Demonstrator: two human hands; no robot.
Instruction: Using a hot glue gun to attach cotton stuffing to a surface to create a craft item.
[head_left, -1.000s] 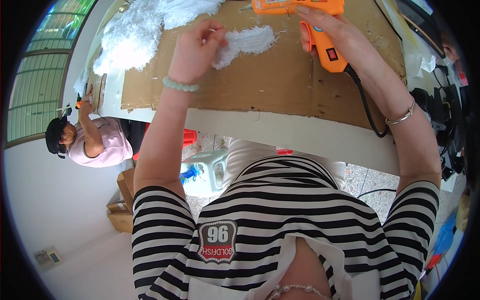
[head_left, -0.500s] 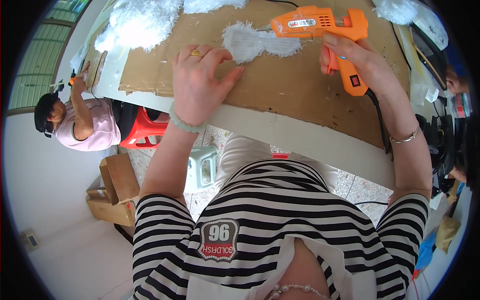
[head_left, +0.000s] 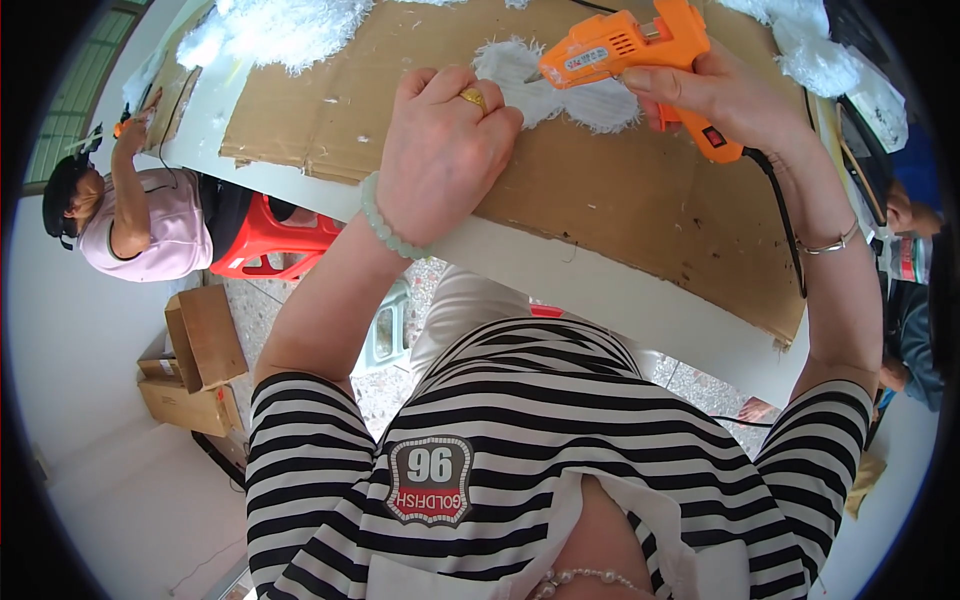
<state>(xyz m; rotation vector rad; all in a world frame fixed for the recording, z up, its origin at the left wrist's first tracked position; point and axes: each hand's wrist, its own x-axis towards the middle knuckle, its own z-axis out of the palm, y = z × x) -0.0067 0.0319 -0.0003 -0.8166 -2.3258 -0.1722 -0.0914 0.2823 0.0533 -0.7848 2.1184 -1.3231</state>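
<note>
My right hand (head_left: pixel 715 98) is wrapped around the handle of an orange hot glue gun (head_left: pixel 625 48), its thumb along the near side of the body. The nozzle points left, at or just above the middle of a fluffy white fabric piece (head_left: pixel 600 108), narrow at the waist and wider at both ends. At that piece's left end is my left hand (head_left: pixel 450 140), closed, knuckles up. Its fingertips are curled out of sight, so what they hold, if anything, is hidden. The fabric lies flat on a brown cardboard sheet (head_left: pixel 640 215).
Heaped white fluffy pieces (head_left: pixel 290 30) lie at the far left, more (head_left: pixel 815 60) at the far right. A black cord (head_left: pixel 785 220) trails from the gun. Another person (head_left: pixel 150 215) works at left beside a red stool (head_left: pixel 275 240). Cardboard boxes (head_left: pixel 205 340) stand on the floor.
My left hand has gone from open, with thumb and fingers apart, to closed beside the fabric. The gun has tilted, its nozzle now lower over the fabric's middle. The whole view has shifted slightly.
</note>
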